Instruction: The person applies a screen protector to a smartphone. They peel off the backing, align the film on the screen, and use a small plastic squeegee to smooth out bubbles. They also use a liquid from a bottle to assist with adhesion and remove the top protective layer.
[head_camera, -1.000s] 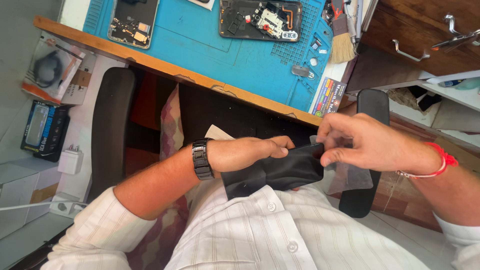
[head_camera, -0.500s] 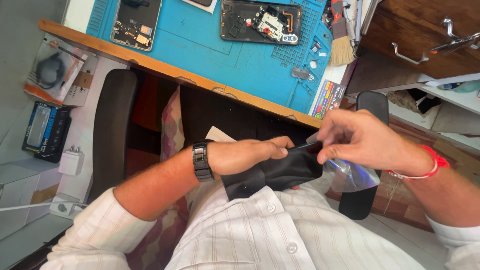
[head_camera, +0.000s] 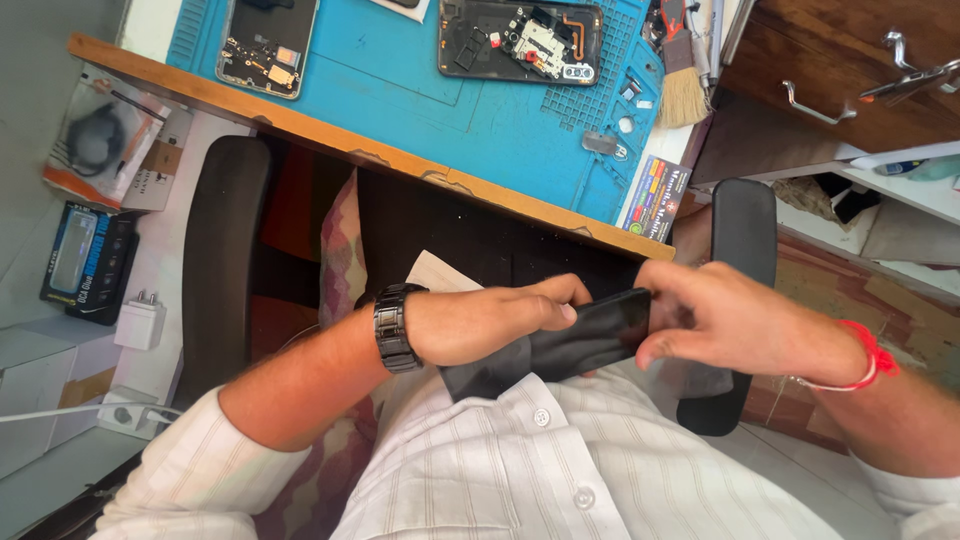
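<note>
A flat black phone panel (head_camera: 590, 335) lies across my lap, just below the desk edge. My left hand (head_camera: 480, 322), with a black wristwatch, presses on the panel's left end. My right hand (head_camera: 735, 325), with a red thread at the wrist, grips its right end with thumb and fingers. A dark cloth (head_camera: 480, 375) hangs under the panel. A thin clear film (head_camera: 700, 378) shows below my right hand.
The blue work mat (head_camera: 420, 90) on the wooden desk holds two opened phones (head_camera: 520, 40) (head_camera: 268, 45) and a brush (head_camera: 683, 85). Black chair armrests (head_camera: 218, 260) (head_camera: 740, 240) flank my lap. Boxes and a white charger (head_camera: 140, 322) lie left; a wooden drawer (head_camera: 850, 70) is at right.
My right hand has gone from peeling a clear film upward to closing over the panel's right end. The film now hangs lower, under the hand.
</note>
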